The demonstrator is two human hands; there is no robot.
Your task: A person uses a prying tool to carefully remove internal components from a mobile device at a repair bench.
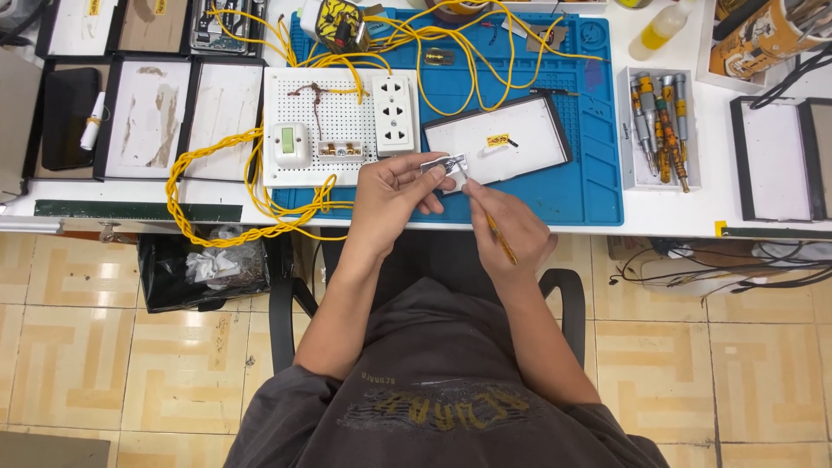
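Head view: left hand (390,195) pinches small grey-white part (444,166); right hand (511,227) grips yellow-handled tool (501,239).

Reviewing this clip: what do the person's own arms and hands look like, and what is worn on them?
Both forearms are bare from the elbows down. The left hand and right hand show no gloves; no watch, ring or wristband is visible. Short dark grey sleeves of a T-shirt with a faded chest print cover the upper arms.

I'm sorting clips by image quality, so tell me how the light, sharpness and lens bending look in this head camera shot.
Head view: even bright light, soft shadows only; the blue mat and left hand are sharp; the small part it holds is too small to read; the white table's edge bows slightly, a wide-lens effect.
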